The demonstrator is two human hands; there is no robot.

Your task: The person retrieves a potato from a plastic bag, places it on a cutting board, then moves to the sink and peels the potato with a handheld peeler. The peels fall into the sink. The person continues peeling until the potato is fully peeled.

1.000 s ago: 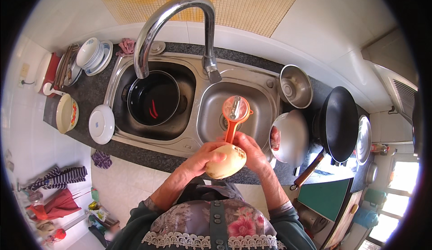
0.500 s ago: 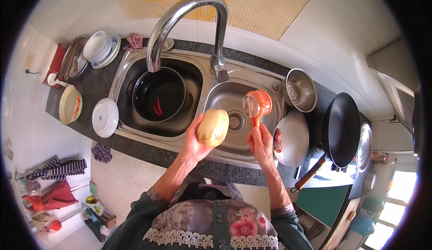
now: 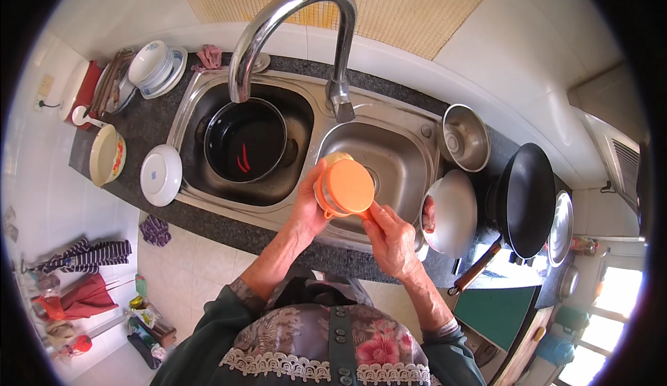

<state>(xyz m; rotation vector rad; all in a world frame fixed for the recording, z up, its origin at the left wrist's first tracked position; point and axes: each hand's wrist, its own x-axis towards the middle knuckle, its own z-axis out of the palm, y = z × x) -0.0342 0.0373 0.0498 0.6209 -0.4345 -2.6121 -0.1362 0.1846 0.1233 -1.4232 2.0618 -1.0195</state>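
Note:
My left hand (image 3: 308, 202) is wrapped round a pale potato (image 3: 338, 157), which shows only as a strip at its far edge. In front of it, an orange peeler with a round catch container (image 3: 349, 186) covers most of the potato. The container's flat orange lid faces up, with a clear wall under it. My right hand (image 3: 392, 239) grips the peeler's orange handle, fingers and thumb closed. Both hands are over the near edge of the right sink basin (image 3: 406, 167). Whether the blade touches the potato is hidden.
In the left basin stands a black pot (image 3: 244, 139) with red strips inside. The chrome tap (image 3: 295, 0) arches above. To the right are a metal bowl (image 3: 464, 138), a wide bowl (image 3: 455, 212) with a reddish-brown piece and a black wok (image 3: 526, 202). A white plate (image 3: 161, 175) lies left.
My right hand has brought the peeler leftward from above the right basin onto the potato, and its lid now faces up. The left hand keeps hold of the potato, barely moved.

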